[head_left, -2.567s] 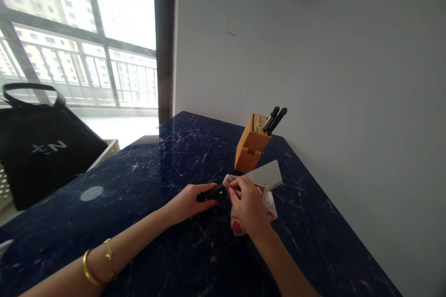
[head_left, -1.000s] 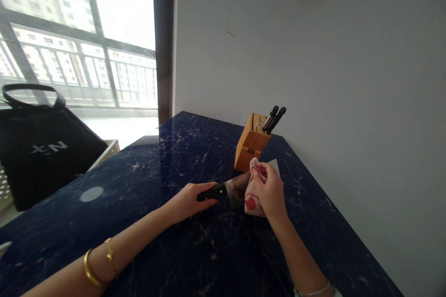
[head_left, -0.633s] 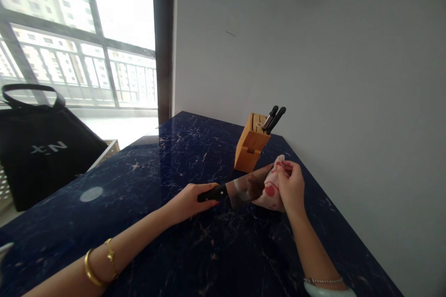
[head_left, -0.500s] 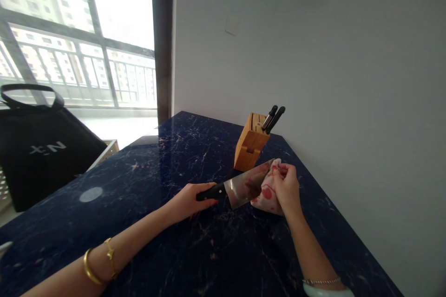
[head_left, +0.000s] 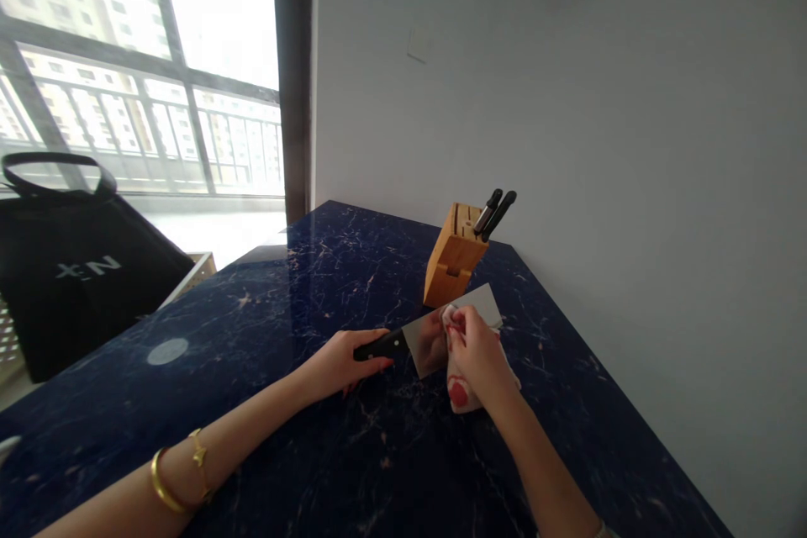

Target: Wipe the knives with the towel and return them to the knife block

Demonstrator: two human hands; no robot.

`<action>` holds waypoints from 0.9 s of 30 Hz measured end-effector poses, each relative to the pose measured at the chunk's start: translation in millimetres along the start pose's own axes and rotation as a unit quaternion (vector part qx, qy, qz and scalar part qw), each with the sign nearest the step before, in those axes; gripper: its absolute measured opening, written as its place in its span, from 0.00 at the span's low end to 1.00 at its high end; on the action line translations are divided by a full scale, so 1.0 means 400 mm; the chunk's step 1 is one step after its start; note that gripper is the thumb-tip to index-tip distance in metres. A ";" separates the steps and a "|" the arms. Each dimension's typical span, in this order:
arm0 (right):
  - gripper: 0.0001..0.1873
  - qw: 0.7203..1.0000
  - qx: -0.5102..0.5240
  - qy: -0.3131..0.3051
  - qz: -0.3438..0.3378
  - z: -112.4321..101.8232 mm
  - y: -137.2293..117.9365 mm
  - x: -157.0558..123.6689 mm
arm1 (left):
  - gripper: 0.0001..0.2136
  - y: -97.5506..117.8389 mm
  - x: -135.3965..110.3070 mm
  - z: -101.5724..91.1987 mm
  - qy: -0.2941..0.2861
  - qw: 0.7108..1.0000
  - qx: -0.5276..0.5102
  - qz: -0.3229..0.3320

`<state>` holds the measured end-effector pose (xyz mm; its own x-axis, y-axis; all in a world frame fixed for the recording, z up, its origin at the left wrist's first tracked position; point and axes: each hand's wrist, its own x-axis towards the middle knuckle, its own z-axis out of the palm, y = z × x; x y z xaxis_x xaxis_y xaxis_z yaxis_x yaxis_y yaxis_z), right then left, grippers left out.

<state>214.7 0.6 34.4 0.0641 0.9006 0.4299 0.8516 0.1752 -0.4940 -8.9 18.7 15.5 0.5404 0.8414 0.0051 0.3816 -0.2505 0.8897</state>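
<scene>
**Cloth on cleaver [head_left: 424,340]**

On the blue worktop [head_left: 283,311], the left hand [head_left: 344,363] is closed round the cleaver's black handle. The right hand [head_left: 480,353] pinches a red-printed cloth [head_left: 463,393] against the blade. A knife block [head_left: 454,265] stands at the cleaver's 12 o'clock.

A dark blue marbled desk [head_left: 315,286] fills the foreground, with a pale round spot [head_left: 167,350] on its left part. Near its far corner, close to the grey wall [head_left: 567,101], stands a wooden knife block [head_left: 452,265]; two black handles [head_left: 497,213] stick out of its top, tilted right. A black bag [head_left: 69,269] sits beyond the left edge, below the window [head_left: 139,59].
</scene>
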 end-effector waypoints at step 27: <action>0.08 0.994 0.051 -0.050 -0.085 0.036 -0.109 -0.033 | 0.21 -0.012 0.004 -0.005 -0.005 1.000 0.009 0.028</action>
<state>169.4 -13.3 39.4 -0.1317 0.8888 0.4390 0.7889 0.3621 -0.4964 -11.2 22.1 12.2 0.5682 0.8214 0.0495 0.3642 -0.3049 0.8800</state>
